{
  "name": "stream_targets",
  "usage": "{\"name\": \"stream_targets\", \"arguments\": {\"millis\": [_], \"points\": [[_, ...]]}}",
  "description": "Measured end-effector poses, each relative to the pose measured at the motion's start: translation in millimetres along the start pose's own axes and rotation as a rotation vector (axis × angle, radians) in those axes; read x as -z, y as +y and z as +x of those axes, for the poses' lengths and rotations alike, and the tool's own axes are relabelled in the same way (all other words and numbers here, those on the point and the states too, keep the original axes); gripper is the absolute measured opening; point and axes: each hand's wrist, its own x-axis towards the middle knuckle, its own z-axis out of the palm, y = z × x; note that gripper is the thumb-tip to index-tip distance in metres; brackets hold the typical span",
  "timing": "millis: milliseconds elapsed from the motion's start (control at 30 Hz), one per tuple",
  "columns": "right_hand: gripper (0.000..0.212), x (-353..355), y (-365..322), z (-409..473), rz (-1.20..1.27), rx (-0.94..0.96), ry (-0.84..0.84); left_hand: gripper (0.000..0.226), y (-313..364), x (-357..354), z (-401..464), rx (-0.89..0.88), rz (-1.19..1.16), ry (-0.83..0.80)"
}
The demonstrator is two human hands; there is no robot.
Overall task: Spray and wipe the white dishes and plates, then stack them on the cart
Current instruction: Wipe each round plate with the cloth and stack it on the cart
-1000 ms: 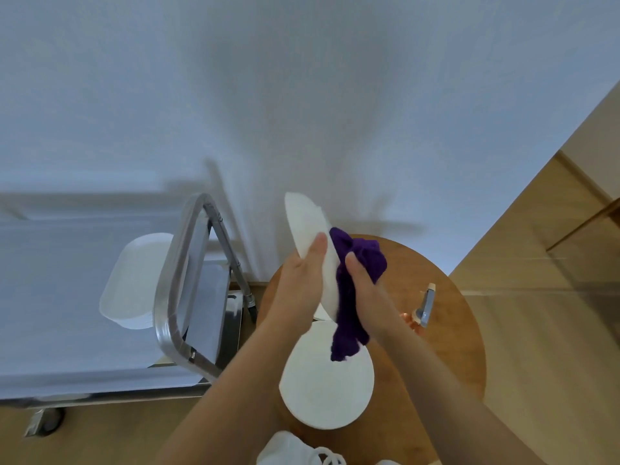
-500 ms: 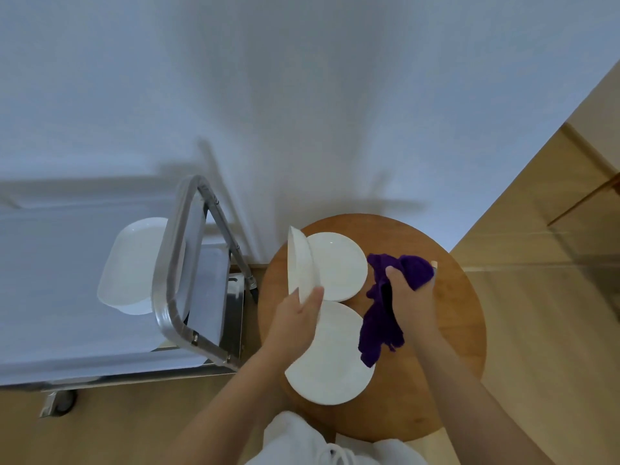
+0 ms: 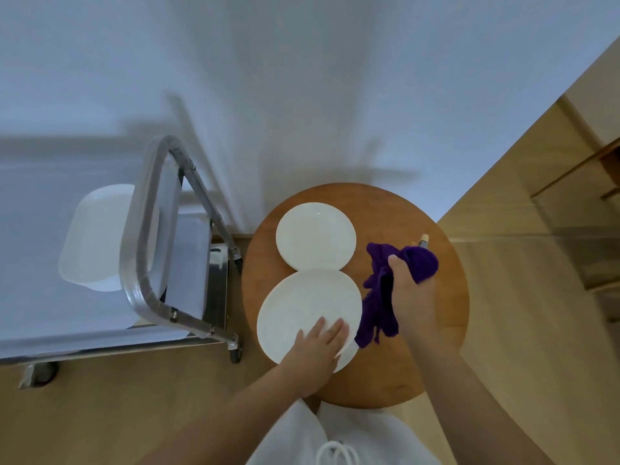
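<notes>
Fingers [image 3: 330, 332] (left hand [image 3: 315, 355]) lie flat on large plate [image 3: 307, 305].

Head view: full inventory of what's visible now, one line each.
round table: 1, brown wood, centre right, by the wall
large plate: 1, white, near side of the table, flat; a second rim seems to show under its near edge
small plate: 1, white, far side of the table, its near edge touching or under the large plate
cloth: 1, purple, over the table's right half
spray bottle: 1, only the tip shows behind the cloth
cart: 1, steel frame, left of the table
deep dish: 1, white, on the cart
left hand: flat on the large plate
right hand: grip shut on the cloth
</notes>
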Motion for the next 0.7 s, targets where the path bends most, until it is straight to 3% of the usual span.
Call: {"name": "stream_targets", "arguments": {"millis": [500, 700], "points": [[0.009, 11.0, 12.8, 13.6, -0.110, -0.091, 0.018, 0.070, -2.9, -53.3, 17.5, -0.058, 0.197, -0.116], [0.011, 8.9, 20.2, 20.4, -0.145, -0.089, 0.008, 0.073, -11.1, -57.0, 25.4, -0.075, 0.062, -0.144]]}}
